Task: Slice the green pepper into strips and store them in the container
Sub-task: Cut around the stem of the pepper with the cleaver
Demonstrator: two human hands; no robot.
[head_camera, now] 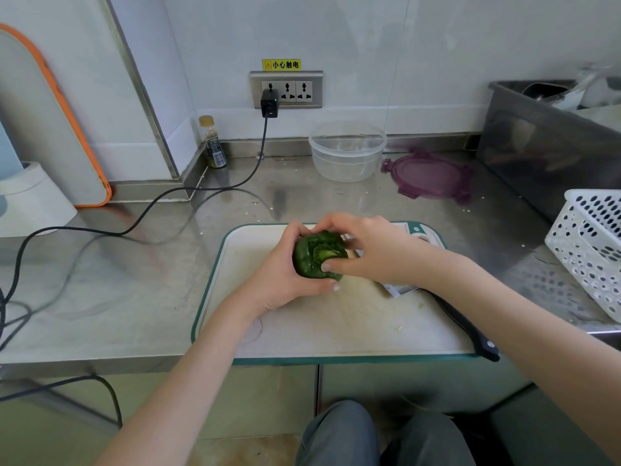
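You had 1 green pepper [319, 255] gripped w/ both hands, left hand [285, 277] & right hand [366, 247] fingers curled round it, over 1 cutting board [336, 324], w/ 1 knife [467, 327], 1 container [347, 151], 1 lid [430, 174] on tabletop [134, 280].

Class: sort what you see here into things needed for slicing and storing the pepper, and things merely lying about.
Needed: green pepper, cutting board, knife, clear container, purple lid.

Lying about: small bottle, charger and cable, white basket.
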